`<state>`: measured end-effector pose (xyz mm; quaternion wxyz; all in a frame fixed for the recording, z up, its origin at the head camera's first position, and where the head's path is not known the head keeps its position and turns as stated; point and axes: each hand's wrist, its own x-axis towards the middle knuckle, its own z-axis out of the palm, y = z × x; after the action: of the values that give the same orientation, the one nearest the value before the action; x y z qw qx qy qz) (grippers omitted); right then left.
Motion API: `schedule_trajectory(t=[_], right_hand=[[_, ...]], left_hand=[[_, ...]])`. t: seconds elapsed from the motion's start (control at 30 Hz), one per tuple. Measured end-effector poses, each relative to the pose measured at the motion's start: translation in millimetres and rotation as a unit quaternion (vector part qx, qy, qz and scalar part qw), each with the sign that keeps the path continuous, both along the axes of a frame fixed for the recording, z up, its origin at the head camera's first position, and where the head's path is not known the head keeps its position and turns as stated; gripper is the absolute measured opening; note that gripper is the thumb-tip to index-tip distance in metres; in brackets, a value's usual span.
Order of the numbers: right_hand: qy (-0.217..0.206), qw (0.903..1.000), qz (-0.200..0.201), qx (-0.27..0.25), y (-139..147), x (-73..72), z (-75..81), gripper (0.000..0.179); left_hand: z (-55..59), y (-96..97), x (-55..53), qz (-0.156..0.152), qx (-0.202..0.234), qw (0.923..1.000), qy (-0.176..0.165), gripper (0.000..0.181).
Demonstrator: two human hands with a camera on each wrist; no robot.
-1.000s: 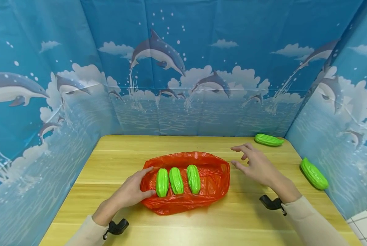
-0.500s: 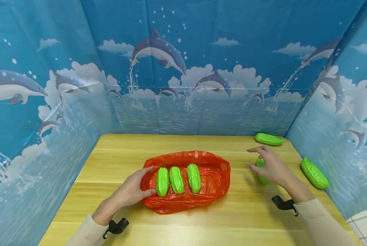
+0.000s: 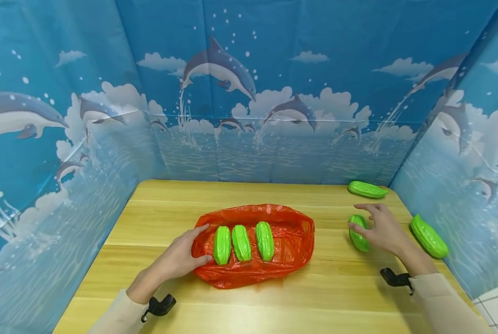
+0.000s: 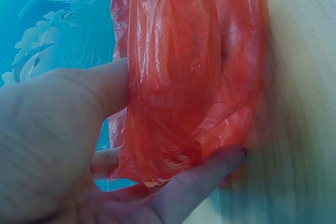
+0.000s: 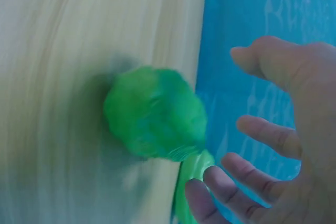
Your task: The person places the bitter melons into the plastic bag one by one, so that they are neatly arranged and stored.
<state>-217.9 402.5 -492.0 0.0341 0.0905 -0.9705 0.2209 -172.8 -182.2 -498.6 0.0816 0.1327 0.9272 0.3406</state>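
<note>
- Head view: left hand (image 3: 181, 254) at the left end of the red plastic bag (image 3: 292, 246), thumb and index spread wide, touching the film at the rim.
- Bag sits mid-table, mouth up and gaping, long axis left to right.
- Three green ridged melons in the bag, roughly parallel, long axes running near to far: left melon (image 3: 222, 245) and middle melon (image 3: 241, 242) just beside each other, right melon (image 3: 264, 241) with a wider gap.
- Right hand (image 3: 384, 230) is wide, thumb and fingers apart, holding nothing. It hovers by the loose melon (image 3: 360, 243), right of the bag and well apart from it. Thumb overlaps that melon in head view.
- Right wrist view: loose melon blurred, seen end-on, visible gap between it and the fingers. A second green piece pokes out behind it near the table edge; can't tell which one.
- Left wrist view: bag end bunched between the digits, one fingertip on the outside of a fold.
- Corner melon (image 3: 367, 189) lies at the far right of the wooden table (image 3: 144, 222); edge melon (image 3: 428, 236) lies along the right edge, tip pointing away.
- Dolphin-print curtain (image 3: 232, 153) behind and on both sides, floor tiles (image 3: 497, 308) bottom right.
- Pale sleeves (image 3: 445, 297) on both arms, black camera (image 3: 161, 306) at the left wrist, matching one at the right.
</note>
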Motion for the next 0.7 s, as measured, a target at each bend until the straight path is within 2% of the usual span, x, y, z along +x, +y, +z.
schedule_trajectory(t=[0.3, 0.7], right_hand=[[-0.034, 0.9992, -0.019, -0.001, 15.2, -0.2, -11.5, 0.09], [-0.072, 0.9966, -0.023, -0.032, 15.8, 0.3, -23.4, 0.092]], left_hand=[[0.7, 1.1, 0.6, -0.003, 0.002, 1.0, 0.003, 0.09], [0.2, 2.2, 1.4, -0.004, 0.004, 1.0, 0.005, 0.089]])
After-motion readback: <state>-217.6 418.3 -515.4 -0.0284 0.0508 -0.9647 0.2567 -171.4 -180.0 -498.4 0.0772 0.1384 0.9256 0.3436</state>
